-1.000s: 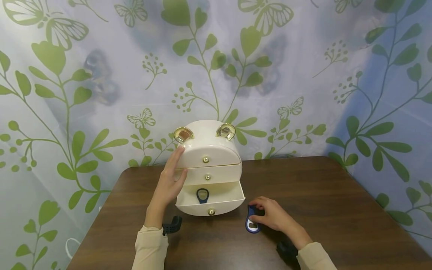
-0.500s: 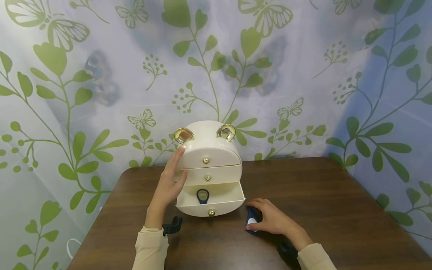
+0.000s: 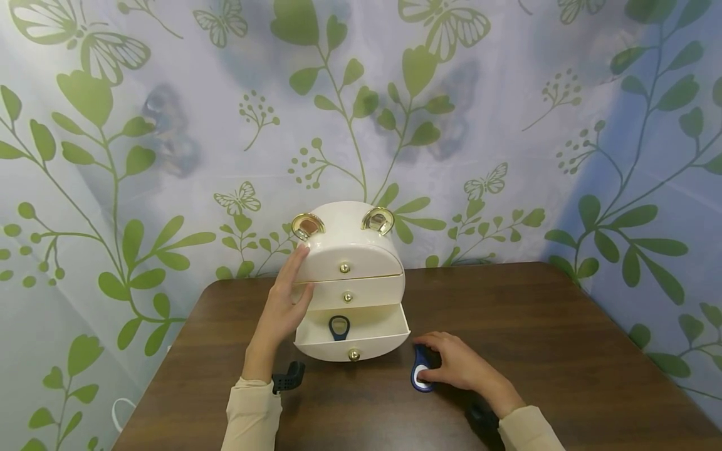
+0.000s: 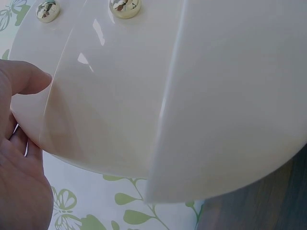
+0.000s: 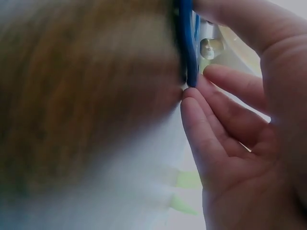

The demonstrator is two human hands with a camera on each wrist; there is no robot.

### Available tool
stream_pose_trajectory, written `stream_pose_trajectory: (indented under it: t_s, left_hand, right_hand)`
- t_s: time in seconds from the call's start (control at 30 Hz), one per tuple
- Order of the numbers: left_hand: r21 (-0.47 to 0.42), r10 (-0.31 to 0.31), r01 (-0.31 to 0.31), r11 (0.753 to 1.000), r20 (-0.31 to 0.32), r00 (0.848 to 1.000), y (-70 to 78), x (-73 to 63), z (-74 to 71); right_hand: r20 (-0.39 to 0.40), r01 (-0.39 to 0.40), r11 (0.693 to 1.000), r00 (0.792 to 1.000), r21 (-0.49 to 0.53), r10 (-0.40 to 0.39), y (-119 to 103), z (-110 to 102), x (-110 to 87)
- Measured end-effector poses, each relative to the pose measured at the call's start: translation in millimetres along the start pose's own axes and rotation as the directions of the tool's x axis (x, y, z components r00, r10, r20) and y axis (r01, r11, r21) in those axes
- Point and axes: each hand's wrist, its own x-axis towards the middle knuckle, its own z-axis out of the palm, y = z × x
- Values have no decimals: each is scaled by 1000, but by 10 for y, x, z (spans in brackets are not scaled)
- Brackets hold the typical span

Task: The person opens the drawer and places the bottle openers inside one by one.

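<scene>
A white drawer cabinet point(image 3: 350, 250) with gold ears and round gold knobs stands on the table, its bottom drawer point(image 3: 383, 322) pulled out. A dark blue ring-shaped thing with a short handle point(image 3: 339, 328) lies in that drawer. My left hand point(image 3: 284, 310) rests against the cabinet's left side, thumb on the front and straight fingers along the side. To the right of the drawer, my right hand point(image 3: 459, 363) pinches a blue and white bottle opener point(image 3: 420, 378) low over the table. In the right wrist view the bottle opener point(image 5: 188, 43) appears edge-on between thumb and fingers.
The brown wooden table point(image 3: 536, 326) reaches out on both sides of the cabinet. A pale curtain point(image 3: 496, 113) with green leaves and butterflies hangs behind it. Black wrist gear point(image 3: 289, 376) sits at the left wrist.
The bottle opener has turned in my right hand; its dark slot showed earlier, and a white disc shows now, partly under the thumb. My left hand and the cabinet stay put.
</scene>
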Motion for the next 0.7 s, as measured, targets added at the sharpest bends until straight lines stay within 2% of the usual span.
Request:
stream_pose_trajectory:
  t_s: [0.2, 0.7]
  left_hand:
    - [2, -3, 3, 1000, 0, 1000, -4, -9, -1]
    - [0, 9, -9, 1000, -4, 1000, 9, -2, 1]
  right_hand:
    - [-13, 12, 999, 1000, -38, -13, 12, 0, 13]
    - [-60, 39, 999, 997, -7, -40, -7, -91, 12]
